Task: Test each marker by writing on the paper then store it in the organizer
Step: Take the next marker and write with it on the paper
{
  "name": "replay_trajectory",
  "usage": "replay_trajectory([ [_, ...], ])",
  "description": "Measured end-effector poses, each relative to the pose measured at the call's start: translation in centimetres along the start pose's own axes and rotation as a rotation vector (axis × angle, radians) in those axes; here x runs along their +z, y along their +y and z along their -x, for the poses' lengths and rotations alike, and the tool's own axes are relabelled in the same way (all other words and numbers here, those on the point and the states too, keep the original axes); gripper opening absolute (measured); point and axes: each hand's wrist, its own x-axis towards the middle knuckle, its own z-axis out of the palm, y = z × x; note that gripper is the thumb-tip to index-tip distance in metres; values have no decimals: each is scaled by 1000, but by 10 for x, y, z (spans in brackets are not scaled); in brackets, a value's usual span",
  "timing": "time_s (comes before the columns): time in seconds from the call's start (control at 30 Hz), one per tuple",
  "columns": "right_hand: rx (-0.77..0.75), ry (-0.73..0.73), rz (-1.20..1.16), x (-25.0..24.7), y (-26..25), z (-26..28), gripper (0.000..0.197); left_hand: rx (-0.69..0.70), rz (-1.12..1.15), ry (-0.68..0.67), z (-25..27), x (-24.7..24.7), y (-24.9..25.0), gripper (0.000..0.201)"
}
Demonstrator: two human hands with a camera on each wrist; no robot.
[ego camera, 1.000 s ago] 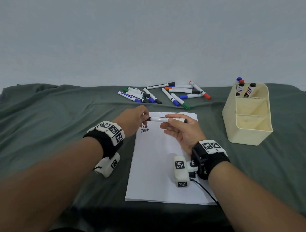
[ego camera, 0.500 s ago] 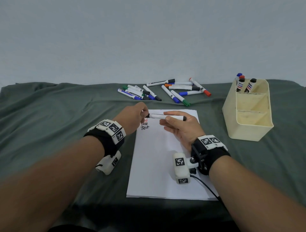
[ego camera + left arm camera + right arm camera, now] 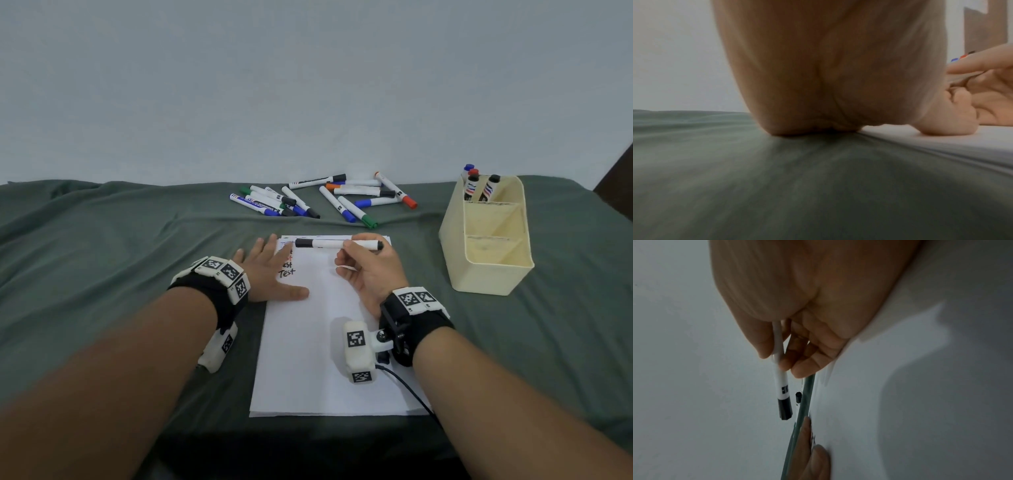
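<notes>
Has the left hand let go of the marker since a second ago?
Yes. The left hand now lies flat on the paper's left edge; only the right hand holds the marker.

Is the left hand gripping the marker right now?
No, the left hand lies flat on the paper; only the right hand holds the marker.

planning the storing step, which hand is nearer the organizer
Right. The right hand holds the black marker over the paper, on the organizer's side; the left hand lies flat at the paper's far edge.
</notes>
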Motion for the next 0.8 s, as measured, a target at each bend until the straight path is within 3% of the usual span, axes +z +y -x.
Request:
replay_trajectory([
  [0.2, -60, 28, -42, 9, -11, 2, 9, -7, -32, -16, -6, 2, -2, 120],
  [0.43, -434, 153, 408, 12, -92, -11, 6, -3, -27, -33, -6, 1, -2, 120],
  [0.67, -817, 445, 717, -21, -215, -26, 51, -10, -25, -14, -4, 2, 0, 117],
  [0.8, -910, 526, 851, -49, -248, -25, 50, -15, -20, -14, -1, 2, 2, 116],
])
